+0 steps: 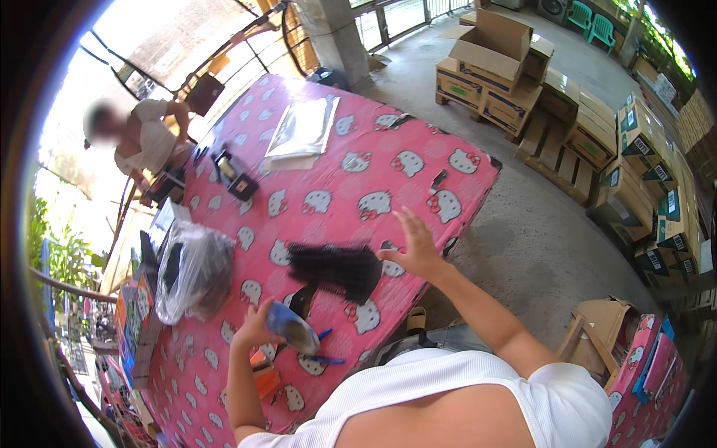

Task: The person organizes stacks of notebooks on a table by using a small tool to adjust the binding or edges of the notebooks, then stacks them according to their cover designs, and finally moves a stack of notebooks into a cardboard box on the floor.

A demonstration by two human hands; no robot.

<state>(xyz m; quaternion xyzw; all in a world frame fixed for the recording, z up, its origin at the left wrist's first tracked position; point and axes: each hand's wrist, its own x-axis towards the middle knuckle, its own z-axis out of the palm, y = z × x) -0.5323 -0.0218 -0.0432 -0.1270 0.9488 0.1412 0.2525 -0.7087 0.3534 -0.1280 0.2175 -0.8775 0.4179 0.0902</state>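
My left hand (pixel 254 327) is closed on a bluish, translucent roll (pixel 293 328) that looks like packing tape, tilted above the table. To the right of the black bundle, my right hand (pixel 415 246) is raised with fingers spread and nothing in them. Between the hands lies the bundle (pixel 336 270) of thin black pieces, its left edge fringed; their exact kind cannot be made out. A black strip (pixel 302 300) pokes out beside the roll. Close to the roll are slim blue items (pixel 326 361), partly hidden, and an orange object (pixel 265 381) by my left forearm.
A pink patterned cover (pixel 321 179) spreads over the table. On it are a filled clear plastic bag (pixel 196 270), clear plastic sleeves (pixel 302 133) and a black tape dispenser (pixel 235 175). Another person (pixel 149 138) works at the far left. Cardboard boxes (pixel 489 82) stand on pallets at right.
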